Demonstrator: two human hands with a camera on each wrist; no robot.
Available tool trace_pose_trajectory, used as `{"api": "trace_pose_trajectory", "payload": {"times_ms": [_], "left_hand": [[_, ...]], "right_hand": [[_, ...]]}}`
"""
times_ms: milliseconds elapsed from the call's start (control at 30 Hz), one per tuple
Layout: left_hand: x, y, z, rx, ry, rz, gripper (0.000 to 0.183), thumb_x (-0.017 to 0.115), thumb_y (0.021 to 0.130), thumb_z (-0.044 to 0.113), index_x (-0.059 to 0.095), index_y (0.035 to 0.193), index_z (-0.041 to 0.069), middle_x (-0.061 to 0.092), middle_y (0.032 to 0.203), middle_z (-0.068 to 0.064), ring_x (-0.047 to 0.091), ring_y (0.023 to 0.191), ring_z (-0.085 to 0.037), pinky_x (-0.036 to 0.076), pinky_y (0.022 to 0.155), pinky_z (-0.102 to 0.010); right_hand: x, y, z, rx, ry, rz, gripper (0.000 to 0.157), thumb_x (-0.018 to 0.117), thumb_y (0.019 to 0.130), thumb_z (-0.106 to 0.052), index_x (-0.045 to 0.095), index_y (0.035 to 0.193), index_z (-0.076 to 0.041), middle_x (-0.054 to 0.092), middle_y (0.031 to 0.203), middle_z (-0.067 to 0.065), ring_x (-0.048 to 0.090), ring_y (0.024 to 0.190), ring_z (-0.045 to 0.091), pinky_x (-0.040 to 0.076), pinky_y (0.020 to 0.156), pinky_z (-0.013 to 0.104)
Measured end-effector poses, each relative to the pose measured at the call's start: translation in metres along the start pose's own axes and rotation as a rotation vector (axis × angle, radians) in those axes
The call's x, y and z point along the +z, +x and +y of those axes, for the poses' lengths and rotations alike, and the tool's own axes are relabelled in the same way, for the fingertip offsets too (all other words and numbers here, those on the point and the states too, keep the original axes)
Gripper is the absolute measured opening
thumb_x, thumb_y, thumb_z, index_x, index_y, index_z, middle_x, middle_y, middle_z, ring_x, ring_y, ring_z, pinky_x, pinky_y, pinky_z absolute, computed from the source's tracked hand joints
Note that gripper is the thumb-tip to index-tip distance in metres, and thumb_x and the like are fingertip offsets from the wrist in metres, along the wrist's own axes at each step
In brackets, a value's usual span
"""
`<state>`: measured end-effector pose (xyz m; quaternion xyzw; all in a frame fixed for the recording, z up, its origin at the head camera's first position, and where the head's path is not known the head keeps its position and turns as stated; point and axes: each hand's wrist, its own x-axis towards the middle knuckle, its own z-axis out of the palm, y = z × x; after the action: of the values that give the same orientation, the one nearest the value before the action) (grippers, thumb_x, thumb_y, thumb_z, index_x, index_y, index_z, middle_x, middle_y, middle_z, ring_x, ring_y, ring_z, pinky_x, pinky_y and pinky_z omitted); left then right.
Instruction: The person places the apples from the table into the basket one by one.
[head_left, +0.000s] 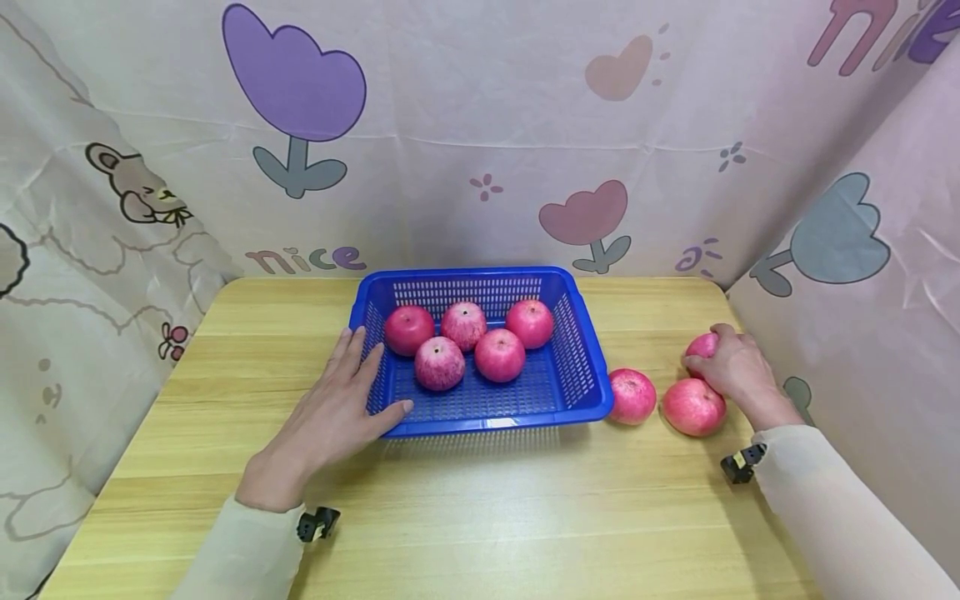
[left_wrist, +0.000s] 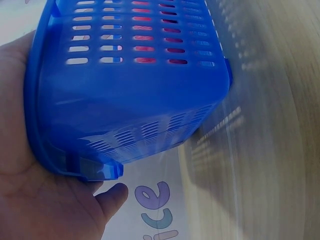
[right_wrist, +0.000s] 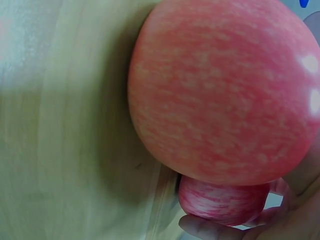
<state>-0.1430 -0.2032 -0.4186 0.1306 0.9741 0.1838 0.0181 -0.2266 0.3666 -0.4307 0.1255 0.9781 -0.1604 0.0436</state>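
Front apple (right_wrist: 225,95) foremost; rear apple (right_wrist: 225,201) just beyond, between right fingers (right_wrist: 207,228).

You have a light wood-grain surface (head_left: 487,517) before you and, behind it, a pale cloth (head_left: 450,108) printed with a purple tulip (head_left: 296,83), a pink tulip (head_left: 585,217) and "nice" lettering (head_left: 306,261).

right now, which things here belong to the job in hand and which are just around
Likely in the job:
blue basket, touched by the left hand
five apples inside it
held apple, in the right hand
two loose apples outside

Apparently just there:
table
printed cloth
wrist cameras
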Motion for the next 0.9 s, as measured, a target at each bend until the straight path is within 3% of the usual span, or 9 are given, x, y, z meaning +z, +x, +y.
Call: {"api": "trace_pose_trajectory", "payload": {"times_ms": [200,500,700,900], "left_hand": [[-0.001,0.001,0.002,-0.003,0.007,-0.01,0.116,0.046,0.091,0.087,0.021,0.168,0.002,-0.004,0.177,-0.021,-0.008,0.164,-0.04,0.02,0.123,-0.071],[-0.005,0.002,0.004,-0.019,0.018,-0.042,0.129,0.059,0.083,0.089,0.015,0.169,0.003,-0.005,0.177,-0.022,-0.008,0.164,-0.042,0.016,0.126,-0.07],[-0.007,0.002,0.005,-0.014,0.01,-0.044,0.135,0.05,0.079,0.097,0.014,0.169,0.002,-0.005,0.176,-0.023,-0.008,0.163,-0.043,0.017,0.125,-0.071],[-0.006,0.002,0.005,-0.028,0.005,-0.055,0.136,0.05,0.078,0.097,0.012,0.169,0.004,-0.007,0.177,-0.021,-0.011,0.164,-0.039,0.016,0.126,-0.069]], "right_hand": [[-0.001,0.0,0.0,0.002,0.011,-0.007,0.088,0.069,0.095,-0.04,0.026,0.156,0.007,0.035,0.137,0.044,0.048,0.117,0.06,0.046,0.097,0.076],[-0.004,0.001,0.0,0.002,0.023,-0.006,0.089,0.068,0.096,-0.039,0.024,0.158,0.007,0.034,0.142,0.045,0.046,0.122,0.062,0.045,0.1,0.077],[-0.008,0.001,-0.001,-0.005,0.017,0.01,0.089,0.069,0.096,-0.039,0.025,0.159,0.007,0.036,0.143,0.044,0.044,0.125,0.062,0.043,0.101,0.077],[-0.012,0.0,-0.002,-0.011,0.024,0.015,0.089,0.068,0.096,-0.041,0.025,0.16,0.005,0.036,0.143,0.043,0.045,0.124,0.062,0.044,0.1,0.077]]}}
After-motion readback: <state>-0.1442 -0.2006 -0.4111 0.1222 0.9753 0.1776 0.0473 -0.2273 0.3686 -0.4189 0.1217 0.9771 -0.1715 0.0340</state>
